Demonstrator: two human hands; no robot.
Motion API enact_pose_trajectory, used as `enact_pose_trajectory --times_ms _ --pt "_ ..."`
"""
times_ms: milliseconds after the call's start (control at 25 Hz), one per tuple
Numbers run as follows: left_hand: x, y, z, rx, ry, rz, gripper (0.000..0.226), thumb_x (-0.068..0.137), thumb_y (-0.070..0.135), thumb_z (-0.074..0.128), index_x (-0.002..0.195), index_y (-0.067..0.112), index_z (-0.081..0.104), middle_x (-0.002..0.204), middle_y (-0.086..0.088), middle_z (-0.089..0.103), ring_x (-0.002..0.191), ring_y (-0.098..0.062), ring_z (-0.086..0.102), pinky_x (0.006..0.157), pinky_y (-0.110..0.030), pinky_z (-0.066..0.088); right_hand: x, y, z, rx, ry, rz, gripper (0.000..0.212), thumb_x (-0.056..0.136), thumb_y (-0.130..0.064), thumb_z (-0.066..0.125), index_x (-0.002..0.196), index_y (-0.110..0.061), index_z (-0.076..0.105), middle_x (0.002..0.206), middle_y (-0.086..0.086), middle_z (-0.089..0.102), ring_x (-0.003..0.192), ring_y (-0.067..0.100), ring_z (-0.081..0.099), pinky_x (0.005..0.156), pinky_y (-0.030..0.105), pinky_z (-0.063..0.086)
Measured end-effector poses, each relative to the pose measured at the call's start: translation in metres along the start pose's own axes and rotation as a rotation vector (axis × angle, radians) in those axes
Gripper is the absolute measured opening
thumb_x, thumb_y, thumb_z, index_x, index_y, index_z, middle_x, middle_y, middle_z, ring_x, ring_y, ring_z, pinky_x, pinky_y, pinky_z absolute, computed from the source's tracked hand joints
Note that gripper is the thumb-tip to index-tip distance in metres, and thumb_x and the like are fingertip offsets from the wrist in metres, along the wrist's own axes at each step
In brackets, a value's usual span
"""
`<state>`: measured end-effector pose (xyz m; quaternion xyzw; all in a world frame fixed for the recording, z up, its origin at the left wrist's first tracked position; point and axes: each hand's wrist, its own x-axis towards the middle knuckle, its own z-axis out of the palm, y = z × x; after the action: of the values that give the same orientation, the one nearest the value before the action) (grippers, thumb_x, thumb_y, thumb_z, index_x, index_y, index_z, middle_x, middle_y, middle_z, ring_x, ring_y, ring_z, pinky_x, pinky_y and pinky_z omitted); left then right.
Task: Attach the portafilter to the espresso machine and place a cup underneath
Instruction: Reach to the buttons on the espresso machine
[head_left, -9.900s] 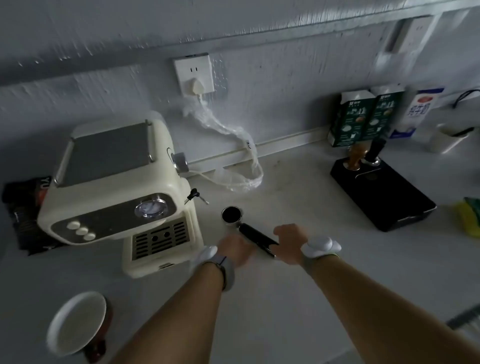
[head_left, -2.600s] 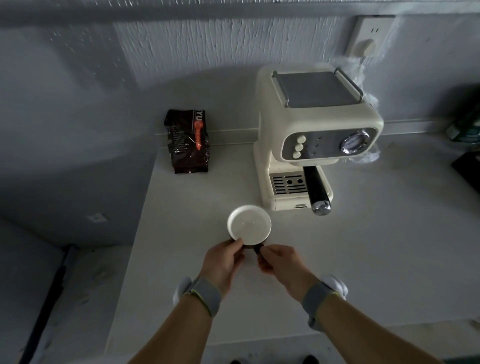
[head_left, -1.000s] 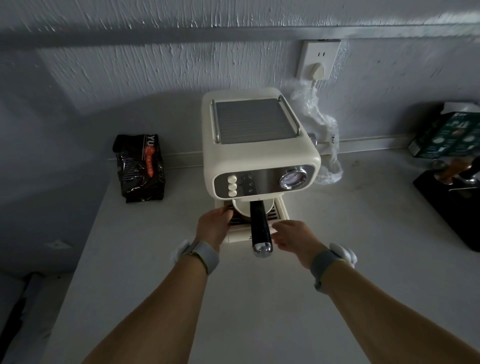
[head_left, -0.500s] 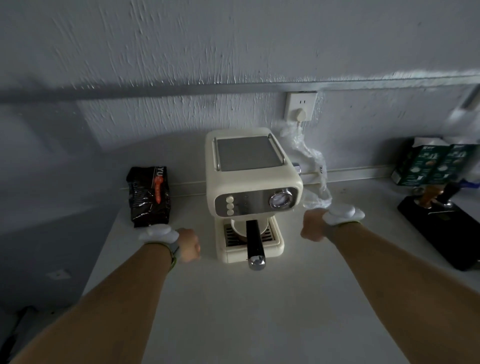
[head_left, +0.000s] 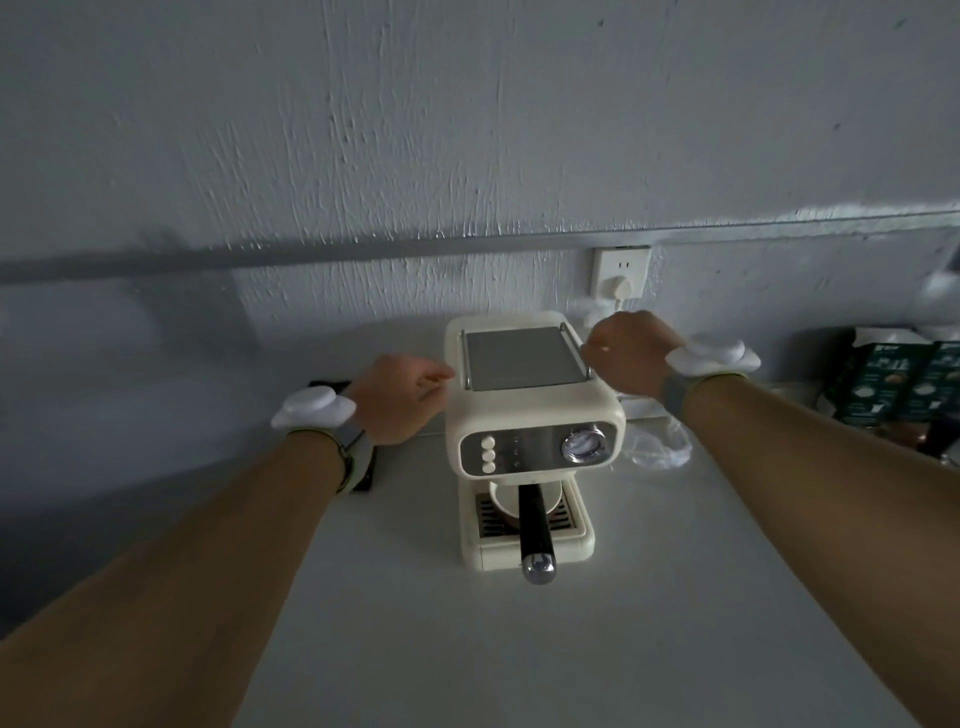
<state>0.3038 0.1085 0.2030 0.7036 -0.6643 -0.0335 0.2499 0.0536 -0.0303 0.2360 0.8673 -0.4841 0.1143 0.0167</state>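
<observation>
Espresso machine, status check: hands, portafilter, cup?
Left hand and right hand empty, flanking the espresso machine. Portafilter attached, handle forward. Cup underneath. Nothing obstructing.

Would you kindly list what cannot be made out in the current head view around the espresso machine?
- Cup: mostly hidden under the espresso machine and behind the portafilter handle; contents unseen.
- Portafilter basket: hidden beneath the machine's front, so the lock cannot be confirmed.
- Dark bag: mostly covered by the left hand and wrist.
- Cartons: cut by the right edge, print too dim.
- Right hand fingers: curled away.
</observation>
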Motion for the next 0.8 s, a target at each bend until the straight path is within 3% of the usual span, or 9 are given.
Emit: enact_pose_trajectory --times_ms 80,200,280,360,480,640,800 --pt "-0.008 0.010 0.015 0.028 -0.023 0.127 0.039 0.091 0.034 0.055 0.127 0.021 0.063 0.129 0.001 0.066 0.119 -0.017 0.060 0.098 -0.018 0.036 -0.018 -0.018 0.011 0.108 0.050 -0.183 0.035 0.093 -0.034 0.043 0.098 -0.012 0.070 0.098 0.012 0.071 0.089 0.033 0.064 0.077 0.038 0.053" --pt "-0.015 0.015 0.040 0.111 -0.055 0.263 0.050 0.089 0.034 0.059 0.137 0.019 0.054 0.144 0.000 0.054 0.131 -0.018 0.052 0.109 -0.027 0.037 -0.032 -0.033 0.036 0.154 0.018 -0.281 0.032 0.093 -0.039 0.043 0.104 -0.017 0.063 0.103 0.005 0.069 0.097 0.031 0.065 0.080 0.035 0.051" --pt "-0.014 0.013 0.050 0.140 -0.048 0.293 0.056 0.090 0.031 0.059 0.142 0.014 0.048 0.150 -0.004 0.047 0.138 -0.021 0.045 0.114 -0.031 0.034 -0.035 -0.032 0.054 0.104 -0.041 -0.310 0.043 0.094 -0.045 0.038 0.123 -0.017 0.055 0.130 0.007 0.061 0.122 0.030 0.054 0.101 0.037 0.042" --pt "-0.013 0.009 0.055 0.109 -0.053 0.274 0.057 0.092 0.029 0.058 0.145 0.013 0.043 0.153 -0.005 0.042 0.144 -0.020 0.035 0.116 -0.028 0.025 -0.038 -0.030 0.069 0.022 -0.007 -0.336 0.061 0.094 -0.053 0.027 0.139 -0.015 0.041 0.149 0.007 0.044 0.138 0.024 0.038 0.116 0.038 0.025" --pt "-0.014 0.004 0.061 0.071 -0.018 0.258 0.059 0.092 0.032 0.056 0.146 0.014 0.042 0.155 -0.002 0.038 0.147 -0.017 0.028 0.116 -0.026 0.021 -0.040 -0.028 0.077 0.003 0.075 -0.337 0.068 0.091 -0.056 0.020 0.141 -0.015 0.037 0.151 0.007 0.041 0.141 0.022 0.034 0.117 0.037 0.020" --pt "-0.024 0.007 0.075 0.174 -0.016 0.235 0.080 0.082 0.041 0.065 0.150 0.014 0.032 0.159 -0.002 0.030 0.149 -0.020 0.022 0.117 -0.038 0.029 -0.044 -0.030 0.079 0.007 0.086 -0.329 0.064 0.094 -0.052 0.026 0.144 -0.014 0.035 0.154 0.008 0.037 0.143 0.023 0.030 0.118 0.037 0.018" --pt "-0.028 0.010 0.080 0.207 -0.005 0.194 0.083 0.081 0.040 0.064 0.151 0.014 0.027 0.160 -0.002 0.026 0.150 -0.021 0.017 0.118 -0.040 0.029 -0.048 -0.032 0.081 0.022 0.116 -0.304 0.063 0.093 -0.051 0.027 0.144 -0.013 0.035 0.153 0.008 0.039 0.143 0.023 0.031 0.118 0.038 0.020"
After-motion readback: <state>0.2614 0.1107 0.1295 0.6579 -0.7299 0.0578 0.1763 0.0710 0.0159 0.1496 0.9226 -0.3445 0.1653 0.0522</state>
